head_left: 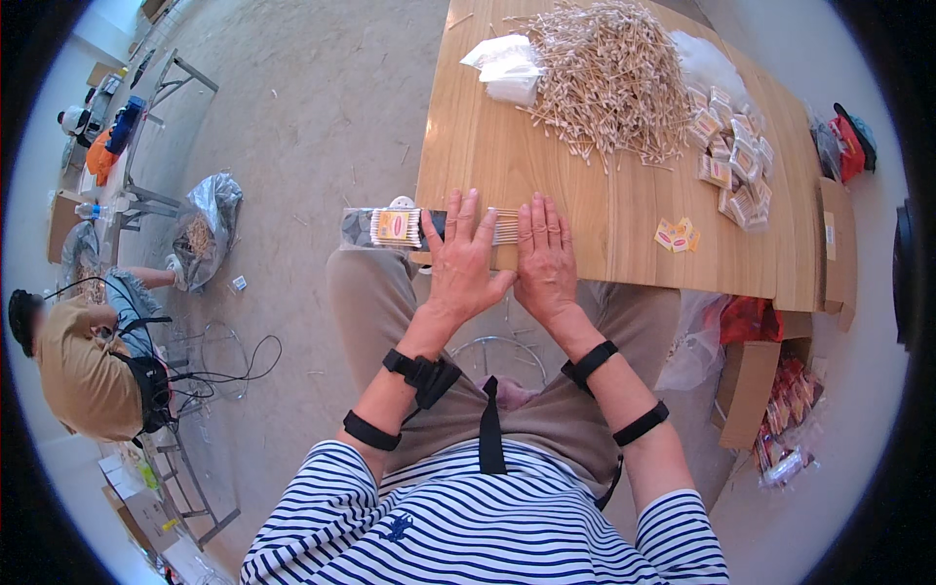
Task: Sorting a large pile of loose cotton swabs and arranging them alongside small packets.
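Observation:
My left hand (462, 258) lies flat with its fingers spread, over a dark strip at the table's near left corner. Beside it my right hand (546, 258) is stretched out flat, its fingers close together. A row of cotton swabs (506, 226) shows between the two hands, seemingly under their edges. Just left of my left hand, a pack of cotton swabs (396, 227) with an orange and white label rests on a dark strip (358, 226) that juts past the table edge. What lies under my palms is hidden.
Further back on the wooden table (604, 229) are a heap of loose cotton swabs (609, 83), clear plastic bags (509, 68), filled packs (738, 161) and small orange cards (677, 235). Cardboard boxes (749, 395) stand at the right. A seated person (93, 370) works at the left.

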Demonstrator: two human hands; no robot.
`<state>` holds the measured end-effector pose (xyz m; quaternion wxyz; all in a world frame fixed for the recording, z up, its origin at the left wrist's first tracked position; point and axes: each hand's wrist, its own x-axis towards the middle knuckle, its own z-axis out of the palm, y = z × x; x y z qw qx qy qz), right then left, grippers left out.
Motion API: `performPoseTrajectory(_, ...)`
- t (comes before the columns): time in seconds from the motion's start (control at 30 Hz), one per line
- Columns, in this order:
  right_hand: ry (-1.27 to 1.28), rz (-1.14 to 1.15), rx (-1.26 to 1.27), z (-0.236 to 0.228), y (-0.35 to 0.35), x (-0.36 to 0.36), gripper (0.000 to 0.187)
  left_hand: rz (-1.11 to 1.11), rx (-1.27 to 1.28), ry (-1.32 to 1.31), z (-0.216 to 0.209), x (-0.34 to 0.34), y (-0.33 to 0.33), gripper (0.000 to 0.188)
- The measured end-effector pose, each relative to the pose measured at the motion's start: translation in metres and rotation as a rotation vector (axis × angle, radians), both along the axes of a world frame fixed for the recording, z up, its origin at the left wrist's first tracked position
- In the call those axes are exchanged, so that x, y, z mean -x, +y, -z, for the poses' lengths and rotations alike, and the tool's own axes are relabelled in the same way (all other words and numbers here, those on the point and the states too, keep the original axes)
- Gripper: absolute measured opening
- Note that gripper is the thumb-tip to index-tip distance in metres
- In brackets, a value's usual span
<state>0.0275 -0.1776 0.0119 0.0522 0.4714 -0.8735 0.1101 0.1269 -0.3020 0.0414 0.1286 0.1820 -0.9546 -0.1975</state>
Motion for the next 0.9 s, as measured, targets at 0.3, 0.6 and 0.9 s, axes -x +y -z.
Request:
performPoseTrajectory(0.3, 0.009, 0.001, 0.021, 0.0016, 0.0002, 0.0007, 0.084, -0.003, 0.002, -0.016, -0.0013, 0.0020, 0.0019, 0.088)
performPoseTrajectory(0.6, 0.014, 0.005, 0.015, 0.0027, -0.0005, -0.0001, 0.080, 0.006, 0.001, -0.032, -0.0017, -0.0018, 0.0070, 0.087)
performPoseTrajectory(0.9, 0.022, 0.001, 0.044, 0.0021, -0.0009, 0.0004, 0.074, 0.014, -0.001, -0.039, -0.0026, -0.0029, 0.0078, 0.088)
